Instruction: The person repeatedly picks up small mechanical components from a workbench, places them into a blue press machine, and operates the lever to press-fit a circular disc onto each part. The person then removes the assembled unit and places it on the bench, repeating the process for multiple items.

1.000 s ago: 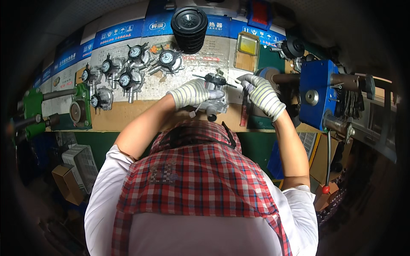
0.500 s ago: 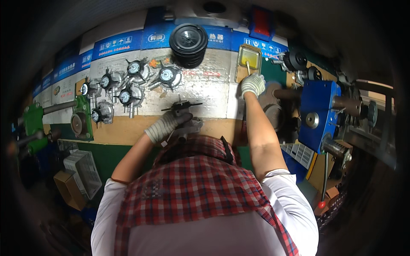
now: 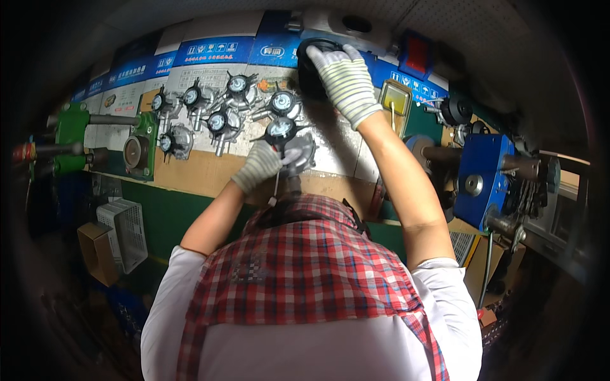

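My left hand [image 3: 259, 165], in a striped work glove, is closed around the near edge of a metal water pump [image 3: 304, 155] with a black spoked hub and a pale centre. A thin pale stick [image 3: 276, 185] with a small white end sticks out below that hand. My right hand [image 3: 346, 79], gloved alike, reaches to the back of the bench. Its fingers curl over the rim of the top black pulley on a stack of black pulleys [image 3: 310, 77]; the hand hides part of the stack. Several similar pumps [image 3: 222, 124] lie at the left.
A shallow tray [image 3: 395, 98] of yellow grease with a brush [image 3: 393, 115] in it lies right of my right hand. A green press [image 3: 143, 149] stands left, a blue machine [image 3: 478, 181] right. Flattened cardboard [image 3: 203, 165] covers the bench.
My right hand has left the brush in the tray and moved left to the black pulley stack. My left hand keeps the pump, its hub now facing up. The view has shifted.
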`<state>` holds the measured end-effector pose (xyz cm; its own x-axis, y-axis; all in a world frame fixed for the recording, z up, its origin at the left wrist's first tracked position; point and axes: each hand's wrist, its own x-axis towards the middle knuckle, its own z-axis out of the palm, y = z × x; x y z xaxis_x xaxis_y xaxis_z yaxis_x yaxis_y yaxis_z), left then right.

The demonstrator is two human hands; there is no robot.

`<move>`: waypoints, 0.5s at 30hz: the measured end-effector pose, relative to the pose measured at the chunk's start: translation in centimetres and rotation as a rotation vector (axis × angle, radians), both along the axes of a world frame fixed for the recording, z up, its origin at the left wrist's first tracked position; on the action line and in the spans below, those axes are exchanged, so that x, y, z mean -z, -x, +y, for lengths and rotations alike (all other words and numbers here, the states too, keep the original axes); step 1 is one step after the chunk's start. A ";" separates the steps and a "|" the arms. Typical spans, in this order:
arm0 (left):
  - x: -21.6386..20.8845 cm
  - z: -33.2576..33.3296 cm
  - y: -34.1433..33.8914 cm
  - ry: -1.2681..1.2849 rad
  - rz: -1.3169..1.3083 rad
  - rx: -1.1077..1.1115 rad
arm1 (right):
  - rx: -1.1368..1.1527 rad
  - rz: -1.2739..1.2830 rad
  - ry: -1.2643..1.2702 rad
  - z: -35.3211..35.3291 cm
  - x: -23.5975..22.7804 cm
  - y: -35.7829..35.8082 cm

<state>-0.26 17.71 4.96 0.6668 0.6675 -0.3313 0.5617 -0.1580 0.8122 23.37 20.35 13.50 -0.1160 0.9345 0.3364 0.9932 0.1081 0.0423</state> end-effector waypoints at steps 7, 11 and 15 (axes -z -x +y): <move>-2.0 -1.7 -4.0 -0.534 -0.212 -0.114 | 0.095 1.904 -0.061 -12.4 -5.0 0.6; -4.3 -4.7 -7.0 -0.514 -0.417 -0.071 | 0.136 1.656 0.093 -17.5 -4.3 1.6; -4.8 -7.5 -8.9 -0.537 -0.377 0.025 | 0.287 1.534 0.107 -20.3 -3.9 2.0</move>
<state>8.63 10.22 9.71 0.6893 0.6580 0.3032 0.2448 -0.6054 0.7573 21.36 0.08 17.44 0.4416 0.8910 -0.1053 0.0660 -0.1493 -0.9866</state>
